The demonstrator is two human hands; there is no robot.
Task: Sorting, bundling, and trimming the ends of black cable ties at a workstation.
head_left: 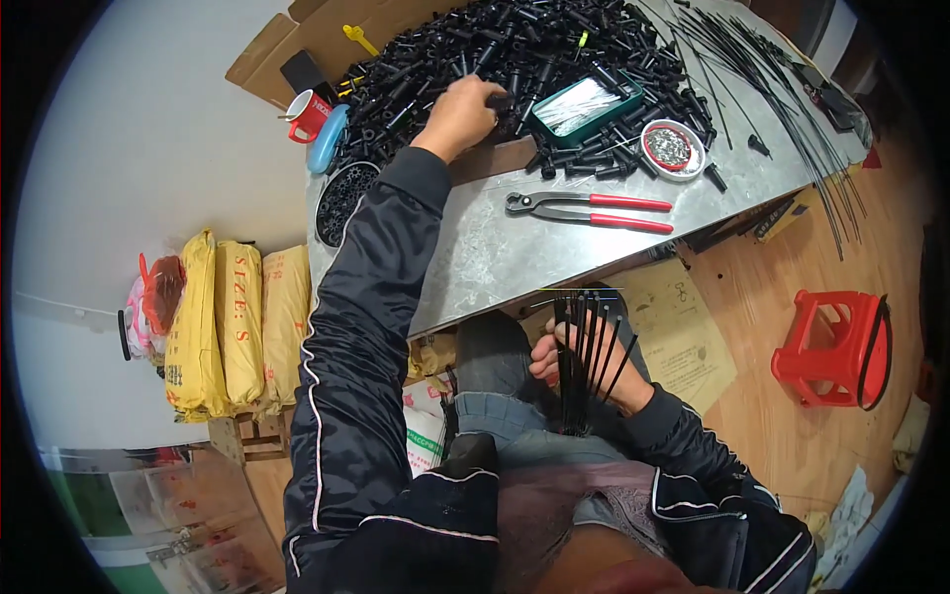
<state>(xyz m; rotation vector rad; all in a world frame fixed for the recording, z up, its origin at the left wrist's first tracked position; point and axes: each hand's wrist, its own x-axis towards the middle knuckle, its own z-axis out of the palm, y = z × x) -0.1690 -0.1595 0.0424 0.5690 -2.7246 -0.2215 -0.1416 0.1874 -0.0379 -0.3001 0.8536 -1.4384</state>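
Note:
My left hand (pixel 461 115) reaches over the table to a big heap of black plastic tube-like parts (pixel 426 64). Its fingers are closed at the heap's near edge, and a black plastic part (pixel 499 101) shows at the fingertips. Low over my lap, in front of the table edge, my right hand (pixel 606 358) is wrapped round a bundle of thin black rods (pixel 572 371). The rods stand roughly upright and fan out a little. Between the heap and the table's front edge lie pincers (pixel 594 210) with red handles.
On the heap sit a green box of thin pale pins (pixel 539 124) and a white bowl of small metal bits (pixel 699 156). A round tub of black rings (pixel 323 210) and a red mug (pixel 319 111) stand left. Long black rods (pixel 782 99) overhang the right edge. A red stool (pixel 826 346) is at right.

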